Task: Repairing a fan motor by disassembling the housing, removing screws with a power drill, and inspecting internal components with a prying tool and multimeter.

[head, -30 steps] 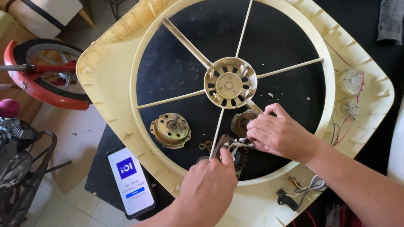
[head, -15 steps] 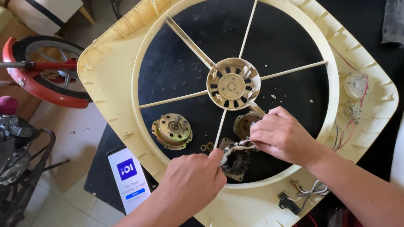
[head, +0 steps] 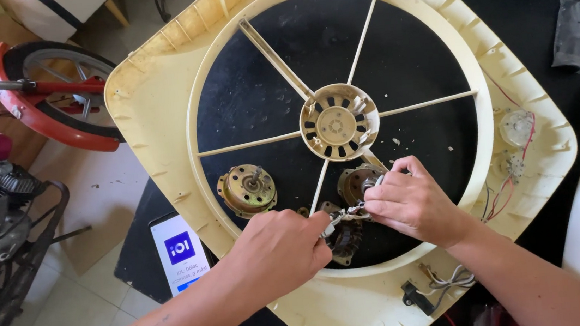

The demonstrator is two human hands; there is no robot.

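Now pinching a small metal part (head: 346, 213) from both ends, left hand (head: 281, 250) having slid closer to right hand (head: 413, 204), inside the fan frame (head: 158, 119); both grips holding it.

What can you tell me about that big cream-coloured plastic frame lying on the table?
The frame is yellowed cream plastic, roughly square with rounded corners and ribbed edges, lying flat on a black table. A large round opening holds thin spokes that meet at a slotted central hub. Red and white wires run along its right side. Through the opening, a brass-coloured motor part rests on the table. The left hand and right hand work over its lower opening.
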